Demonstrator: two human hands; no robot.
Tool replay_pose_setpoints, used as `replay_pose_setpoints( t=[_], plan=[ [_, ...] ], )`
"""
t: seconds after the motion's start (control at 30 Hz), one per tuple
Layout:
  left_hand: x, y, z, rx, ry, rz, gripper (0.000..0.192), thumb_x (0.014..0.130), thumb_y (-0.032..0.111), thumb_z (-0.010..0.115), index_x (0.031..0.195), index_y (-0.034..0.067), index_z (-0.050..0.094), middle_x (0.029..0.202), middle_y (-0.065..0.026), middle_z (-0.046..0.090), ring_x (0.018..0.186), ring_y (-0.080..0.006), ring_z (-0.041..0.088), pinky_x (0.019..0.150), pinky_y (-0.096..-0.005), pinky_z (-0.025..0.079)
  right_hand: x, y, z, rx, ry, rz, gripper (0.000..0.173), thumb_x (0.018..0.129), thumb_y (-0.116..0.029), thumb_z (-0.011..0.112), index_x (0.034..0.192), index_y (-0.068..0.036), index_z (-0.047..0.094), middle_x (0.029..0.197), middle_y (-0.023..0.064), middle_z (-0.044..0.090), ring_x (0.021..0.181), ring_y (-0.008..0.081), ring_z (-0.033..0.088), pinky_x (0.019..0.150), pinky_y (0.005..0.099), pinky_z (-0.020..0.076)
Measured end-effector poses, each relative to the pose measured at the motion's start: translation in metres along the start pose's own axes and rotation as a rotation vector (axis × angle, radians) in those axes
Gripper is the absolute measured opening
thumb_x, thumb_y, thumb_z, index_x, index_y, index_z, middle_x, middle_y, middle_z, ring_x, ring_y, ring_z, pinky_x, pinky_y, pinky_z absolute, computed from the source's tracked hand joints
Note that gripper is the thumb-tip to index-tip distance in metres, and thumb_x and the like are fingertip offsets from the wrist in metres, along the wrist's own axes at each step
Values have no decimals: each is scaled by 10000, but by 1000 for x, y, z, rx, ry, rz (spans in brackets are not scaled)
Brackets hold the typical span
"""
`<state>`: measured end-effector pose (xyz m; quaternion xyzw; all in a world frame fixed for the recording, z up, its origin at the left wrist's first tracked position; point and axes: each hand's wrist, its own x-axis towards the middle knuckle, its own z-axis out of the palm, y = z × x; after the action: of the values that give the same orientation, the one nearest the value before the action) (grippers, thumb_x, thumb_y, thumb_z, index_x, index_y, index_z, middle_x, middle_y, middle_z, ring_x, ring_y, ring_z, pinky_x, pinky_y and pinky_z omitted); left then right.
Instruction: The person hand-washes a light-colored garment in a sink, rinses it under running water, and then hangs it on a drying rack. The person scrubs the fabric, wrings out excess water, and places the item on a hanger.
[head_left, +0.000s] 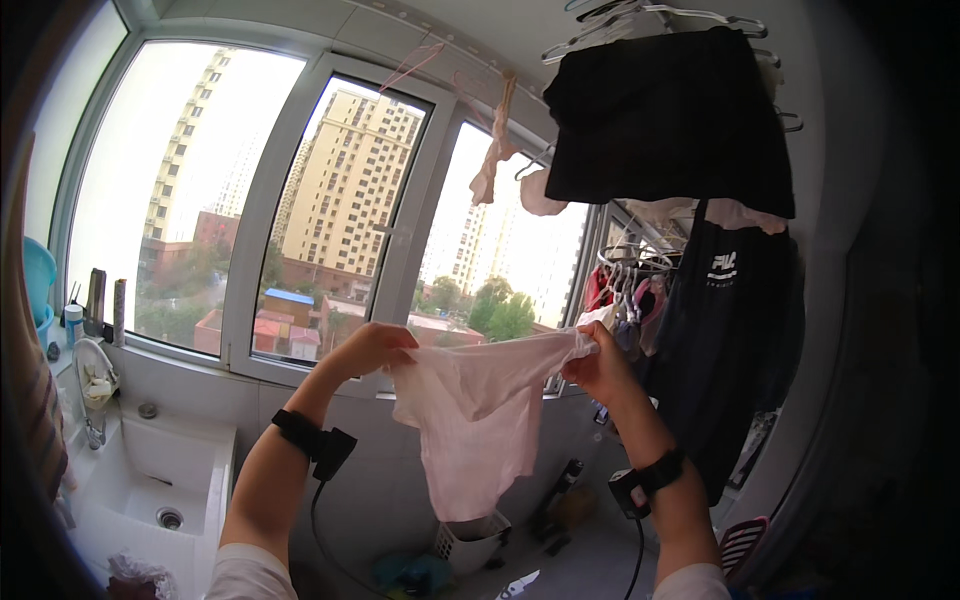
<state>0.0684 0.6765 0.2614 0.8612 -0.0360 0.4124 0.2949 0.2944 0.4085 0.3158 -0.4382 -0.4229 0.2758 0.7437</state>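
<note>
A pale pink cloth garment (480, 435) hangs spread between my two hands, in front of the window. My left hand (371, 349) grips its upper left corner, while my right hand (592, 364) pinches the upper right corner. The top edge is stretched between them and a fold droops over the front. Its lower end hangs down just above a white plastic basket (469, 544) on the floor. Each forearm wears a black strap with a small device and a cable.
A white laundry sink (180, 480) stands at the left. Overhead at the right hang a black garment (667, 124) and dark trousers (697, 360). A round clip hanger (637, 259) holds small items. A pink wire hanger (412, 66) and a beige garment (496, 150) hang by the window.
</note>
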Motion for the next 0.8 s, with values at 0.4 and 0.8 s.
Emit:
replay_pose_setpoints(
  t=[0.4,0.8],
  plan=[
    [42,-65,10,-7,88,87,174,735,5,603,908,14,621,774,-99,631,694,-150,603,638,-266,483,66,29,-30,-175,112,-102,305,801,-336,483,956,-80,547,866,58,605,781,207,585,642,350,488],
    [138,-144,72,20,83,289,189,736,36,599,924,46,608,812,-118,641,731,-250,620,652,-322,480,112,31,-79,-147,315,-217,287,780,-312,566,926,-68,527,759,62,587,609,171,575,486,274,469]
  ],
)
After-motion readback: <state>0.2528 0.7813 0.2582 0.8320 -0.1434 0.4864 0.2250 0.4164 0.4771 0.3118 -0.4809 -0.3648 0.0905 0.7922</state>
